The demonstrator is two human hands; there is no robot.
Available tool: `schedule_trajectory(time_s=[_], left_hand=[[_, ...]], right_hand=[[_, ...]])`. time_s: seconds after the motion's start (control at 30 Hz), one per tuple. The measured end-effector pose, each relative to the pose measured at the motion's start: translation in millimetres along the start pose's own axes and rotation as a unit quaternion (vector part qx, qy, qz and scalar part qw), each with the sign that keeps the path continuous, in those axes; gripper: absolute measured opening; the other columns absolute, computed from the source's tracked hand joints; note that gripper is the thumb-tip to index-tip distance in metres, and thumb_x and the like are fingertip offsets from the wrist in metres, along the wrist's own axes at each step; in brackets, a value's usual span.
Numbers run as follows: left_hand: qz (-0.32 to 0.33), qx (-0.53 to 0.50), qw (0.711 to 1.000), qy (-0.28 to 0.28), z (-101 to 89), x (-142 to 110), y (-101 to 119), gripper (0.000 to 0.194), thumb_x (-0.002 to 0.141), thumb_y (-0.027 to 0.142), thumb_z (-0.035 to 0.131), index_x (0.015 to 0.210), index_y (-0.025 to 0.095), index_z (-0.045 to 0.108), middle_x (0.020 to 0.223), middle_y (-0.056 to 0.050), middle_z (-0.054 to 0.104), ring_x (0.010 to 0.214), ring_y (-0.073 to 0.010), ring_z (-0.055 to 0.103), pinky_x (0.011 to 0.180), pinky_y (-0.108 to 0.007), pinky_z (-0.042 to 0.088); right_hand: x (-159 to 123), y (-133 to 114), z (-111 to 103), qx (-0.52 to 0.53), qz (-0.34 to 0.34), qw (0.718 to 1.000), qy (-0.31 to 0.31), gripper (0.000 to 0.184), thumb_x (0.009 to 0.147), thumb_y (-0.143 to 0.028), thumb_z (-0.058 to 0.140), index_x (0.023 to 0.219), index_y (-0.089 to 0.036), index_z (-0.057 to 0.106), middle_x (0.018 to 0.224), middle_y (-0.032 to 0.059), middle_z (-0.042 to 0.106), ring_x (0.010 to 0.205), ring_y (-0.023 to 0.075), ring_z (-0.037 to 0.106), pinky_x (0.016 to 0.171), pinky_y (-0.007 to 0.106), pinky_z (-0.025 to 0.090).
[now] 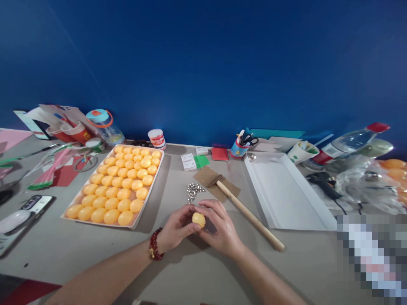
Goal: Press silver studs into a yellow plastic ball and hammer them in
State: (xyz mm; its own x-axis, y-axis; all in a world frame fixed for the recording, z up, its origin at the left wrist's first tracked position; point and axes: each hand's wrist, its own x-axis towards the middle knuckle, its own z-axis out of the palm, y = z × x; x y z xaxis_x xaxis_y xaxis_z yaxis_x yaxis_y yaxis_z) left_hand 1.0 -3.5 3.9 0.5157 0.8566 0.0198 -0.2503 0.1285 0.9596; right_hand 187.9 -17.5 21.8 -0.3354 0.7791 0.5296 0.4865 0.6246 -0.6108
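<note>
Cupping the ball: the left hand and right hand meet around a small, pale-yellow ball with a rough-looking edge, fingertips closed on it from both sides, low over the grey tabletop. From where I stand, an uneven squeeze is the chief risk: it could pop out or dent.

Silver bits: a loose heap of tiny, shiny metal-looking pieces lies just beyond the fingers. I'd say a careless knuckle could scatter them.

Bracelet: the strand of dark red beads circles the left wrist; it might snag something if that arm reaches across.

Hammer: the wooden-handled hammer slants beside the right hand, its head end on a flat brown sheet. An elbow swinging outward could knock the handle.

Orange rows: to the left, a shallow, pale-rimmed box holds many glossy orange balls. A bump to its near corner could set them rolling.

White tray: the shallow white cardboard tray sits beyond the hammer, a black glue gun to its right. A tug on the cord could drag the gun against it.
</note>
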Motion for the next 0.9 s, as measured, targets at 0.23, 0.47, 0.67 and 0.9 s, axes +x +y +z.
schedule_trajectory(time_s=[0.23,0.47,0.67,0.9], left_hand=[[-0.004,-0.029,1.000,-0.001,-0.6,-0.5,-0.3,0.031,0.085,0.032,0.073,0.110,0.016,0.063,0.096,-0.004,0.063,0.086,-0.0160,0.057,0.078,-0.026,0.047],[0.019,-0.016,1.000,-0.012,-2.1,1.0,-5.5,0.031,0.085,0.031,0.073,0.112,0.018,0.065,0.099,-0.005,0.065,0.090,-0.0172,0.058,0.082,-0.028,0.046],[0.011,0.014,1.000,0.004,0.2,1.4,-1.4,0.032,0.086,0.036,0.071,0.112,0.017,0.067,0.100,-0.006,0.068,0.090,-0.0196,0.060,0.084,-0.030,0.047],[0.014,0.019,1.000,0.009,-0.1,2.0,-3.4,0.035,0.087,0.037,0.070,0.116,0.017,0.066,0.109,-0.008,0.069,0.099,-0.0225,0.061,0.089,-0.033,0.048]], right_hand=[[3.0,-0.9,1.8,0.039,-0.006,0.999,0.007,0.043,0.083,-0.016,0.068,0.124,-0.025,0.058,0.117,0.0093,0.068,0.108,0.0258,0.061,0.091,0.041,0.051],[1.4,1.7,3.7,0.039,-0.010,0.999,0.015,0.045,0.080,-0.010,0.066,0.122,-0.026,0.059,0.117,0.0079,0.069,0.108,0.0254,0.061,0.090,0.041,0.051],[0.2,4.3,5.0,0.037,-0.002,0.999,0.009,0.054,0.076,-0.008,0.065,0.127,-0.024,0.057,0.118,0.0093,0.068,0.109,0.0267,0.062,0.092,0.043,0.051],[-0.9,6.2,6.4,0.017,-0.006,1.000,0.000,0.052,0.077,-0.009,0.064,0.126,-0.023,0.056,0.119,0.0099,0.068,0.110,0.0262,0.061,0.094,0.043,0.051]])
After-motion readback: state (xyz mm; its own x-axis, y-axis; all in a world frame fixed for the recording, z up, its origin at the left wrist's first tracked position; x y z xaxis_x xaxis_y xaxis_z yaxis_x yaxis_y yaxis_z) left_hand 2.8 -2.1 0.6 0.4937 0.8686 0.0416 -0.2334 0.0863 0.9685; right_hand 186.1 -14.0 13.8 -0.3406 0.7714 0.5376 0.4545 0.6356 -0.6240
